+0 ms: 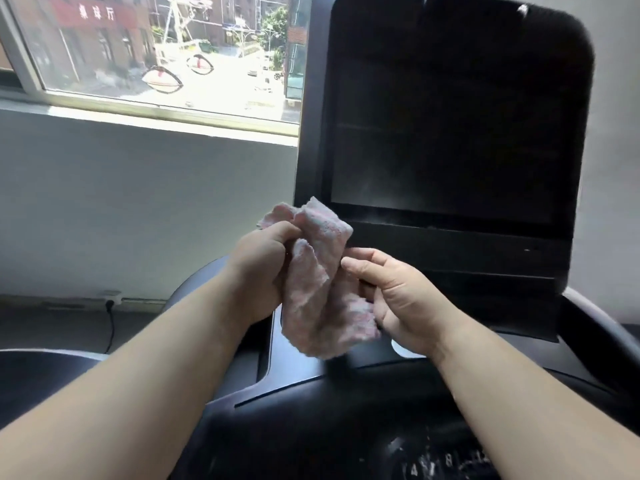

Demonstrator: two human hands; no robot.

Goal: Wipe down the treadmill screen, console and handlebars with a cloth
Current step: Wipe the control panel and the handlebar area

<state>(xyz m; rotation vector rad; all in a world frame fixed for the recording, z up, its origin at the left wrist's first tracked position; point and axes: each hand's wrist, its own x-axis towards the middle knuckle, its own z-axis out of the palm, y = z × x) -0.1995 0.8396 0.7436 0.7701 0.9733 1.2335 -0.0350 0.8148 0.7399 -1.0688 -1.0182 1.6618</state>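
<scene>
A pink and white fluffy cloth hangs bunched between both hands, in front of the lower left corner of the dark treadmill screen. My left hand grips its upper part with curled fingers. My right hand pinches the cloth's right edge between thumb and fingers, with the cloth's lower fold lying against its palm. Below the hands lies the black console. A black handlebar runs down the right side. The cloth touches neither screen nor console.
A window with a street scene fills the upper left above a grey wall. A wall socket with a black cable sits low on the left. Another dark machine edge shows at the far left.
</scene>
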